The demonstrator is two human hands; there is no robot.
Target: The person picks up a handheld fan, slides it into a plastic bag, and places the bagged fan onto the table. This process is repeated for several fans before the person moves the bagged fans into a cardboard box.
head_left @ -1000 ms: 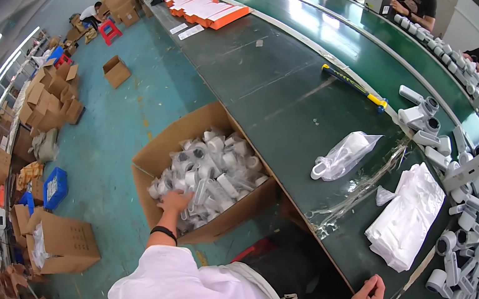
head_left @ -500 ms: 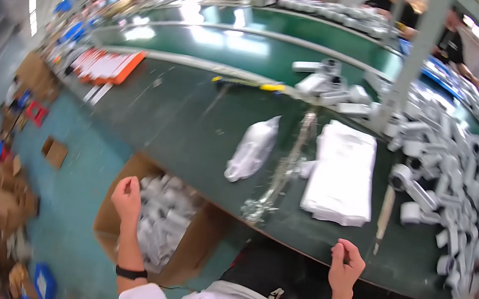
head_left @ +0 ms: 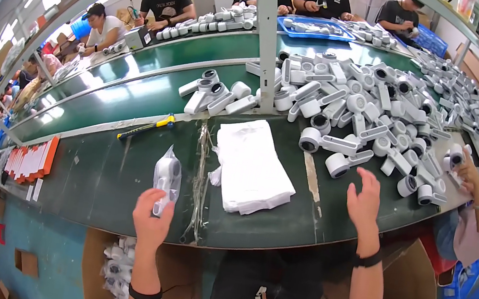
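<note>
The left hand [head_left: 153, 219], over the carton [head_left: 91, 267] before, now reaches the bagged part [head_left: 168, 170] near the worktop's [head_left: 100, 189] front edge, putting it within grasp; whether the curled fingers pinch it, I cannot tell. The right hand [head_left: 365, 203] spreads, empty, near loose parts [head_left: 356, 104].

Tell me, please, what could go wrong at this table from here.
First, the plastic-wrapped part looks slick, so it might slip at the left grip, which is at its lower end. Second, the right grip is open beside the heap of light grey parts; a bump could knock some off, since a few lie near the front edge of the table. Third, the flat white stack lies between both grips, so a sweeping arm might disturb it.
</note>
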